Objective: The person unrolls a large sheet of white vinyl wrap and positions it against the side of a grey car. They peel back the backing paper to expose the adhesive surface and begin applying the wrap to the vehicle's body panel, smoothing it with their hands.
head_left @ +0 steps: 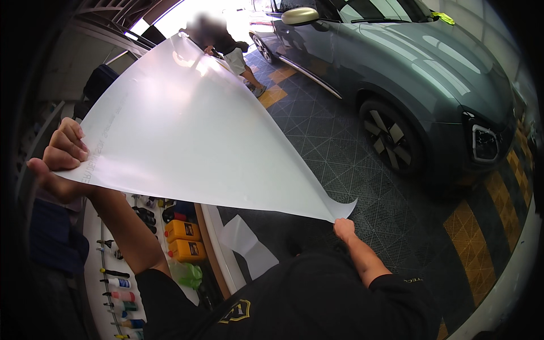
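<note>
Holding one large white sheet [187,130] stretched between both hands, the person pinches its left edge with the left hand [59,161], fingers [71,141] curled over the front and thumb beneath. The right hand [344,228] grips the sheet's near right corner, fingers pressed together around it. The sheet's far corner reaches a second person [218,39] standing far off, whose hand seems to hold it, though glare makes that hard to tell.

One grey-green car [408,73] stands on the right, cut off by the picture's upper edge. Two orange boxes [182,238] sit on a white bench [93,226] near left, beside one green bottle [190,275] and a row of small bottles [116,283], too small to count surely. The sheet hides much of the bench. One loose white scrap [246,243] lies on the floor [340,164], which is dark grid tile with yellow squares. Bright daylight washes out the far opening.
</note>
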`<state>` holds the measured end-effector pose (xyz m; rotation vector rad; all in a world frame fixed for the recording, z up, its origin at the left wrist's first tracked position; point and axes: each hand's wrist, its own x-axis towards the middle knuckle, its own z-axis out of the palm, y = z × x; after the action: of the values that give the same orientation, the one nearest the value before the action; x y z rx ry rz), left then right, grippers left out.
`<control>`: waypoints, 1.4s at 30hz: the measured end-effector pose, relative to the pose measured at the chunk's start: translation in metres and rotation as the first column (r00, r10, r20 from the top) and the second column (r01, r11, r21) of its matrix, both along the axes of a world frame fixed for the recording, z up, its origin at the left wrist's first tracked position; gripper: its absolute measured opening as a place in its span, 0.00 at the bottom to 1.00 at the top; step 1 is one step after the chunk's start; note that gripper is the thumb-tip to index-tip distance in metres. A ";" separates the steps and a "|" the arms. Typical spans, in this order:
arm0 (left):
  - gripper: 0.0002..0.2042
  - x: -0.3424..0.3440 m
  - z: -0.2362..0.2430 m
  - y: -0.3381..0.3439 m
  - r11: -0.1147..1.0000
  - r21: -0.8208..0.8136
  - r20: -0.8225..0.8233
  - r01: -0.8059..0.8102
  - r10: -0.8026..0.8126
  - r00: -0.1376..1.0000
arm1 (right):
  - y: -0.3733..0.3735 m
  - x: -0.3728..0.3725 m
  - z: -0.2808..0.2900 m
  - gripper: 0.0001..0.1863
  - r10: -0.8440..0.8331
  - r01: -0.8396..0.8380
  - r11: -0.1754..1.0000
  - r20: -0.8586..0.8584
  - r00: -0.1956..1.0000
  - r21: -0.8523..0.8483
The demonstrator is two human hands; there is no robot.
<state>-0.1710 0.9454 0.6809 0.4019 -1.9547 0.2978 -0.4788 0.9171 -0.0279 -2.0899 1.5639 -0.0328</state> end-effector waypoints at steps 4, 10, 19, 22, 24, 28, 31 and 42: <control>0.30 0.001 -0.001 -0.003 1.000 -0.008 -0.019 0.005 -0.005 1.000 | -0.004 -0.001 0.003 0.15 -0.011 0.011 1.000 -0.004 1.000 0.021; 0.30 -0.003 -0.002 -0.003 1.000 -0.009 -0.060 -0.002 0.002 0.998 | -0.008 -0.002 0.007 0.14 -0.011 0.012 0.999 -0.015 1.000 0.040; 0.29 -0.006 -0.005 -0.003 0.999 -0.045 -0.044 -0.029 0.027 0.999 | -0.012 -0.003 0.009 0.14 -0.013 0.014 0.999 -0.024 1.000 0.036; 0.29 0.001 -0.004 -0.004 0.999 -0.032 -0.043 -0.018 0.017 0.999 | -0.013 -0.002 0.012 0.14 -0.009 0.010 0.999 -0.023 1.000 0.042; 0.29 0.001 -0.004 -0.004 0.999 -0.029 -0.045 -0.020 0.019 0.999 | -0.014 -0.001 0.013 0.14 -0.011 0.012 0.999 -0.022 1.000 0.048; 0.29 -0.003 -0.003 -0.004 0.999 -0.038 -0.028 -0.026 0.024 0.999 | -0.014 -0.001 0.012 0.14 -0.013 0.014 0.998 -0.022 1.000 0.057; 0.29 -0.005 -0.004 -0.004 0.999 -0.043 -0.031 -0.034 0.032 0.999 | -0.013 -0.001 0.011 0.14 -0.009 0.011 0.998 -0.027 1.000 0.061; 0.30 -0.019 -0.003 -0.005 0.997 -0.058 -0.003 -0.060 0.060 0.998 | -0.012 0.004 0.007 0.14 -0.010 0.013 0.997 -0.044 0.999 0.073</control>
<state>-0.1904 0.9405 0.6775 0.4234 -1.9305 0.3916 -0.4750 0.9052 -0.0207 -2.0370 1.5789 0.0656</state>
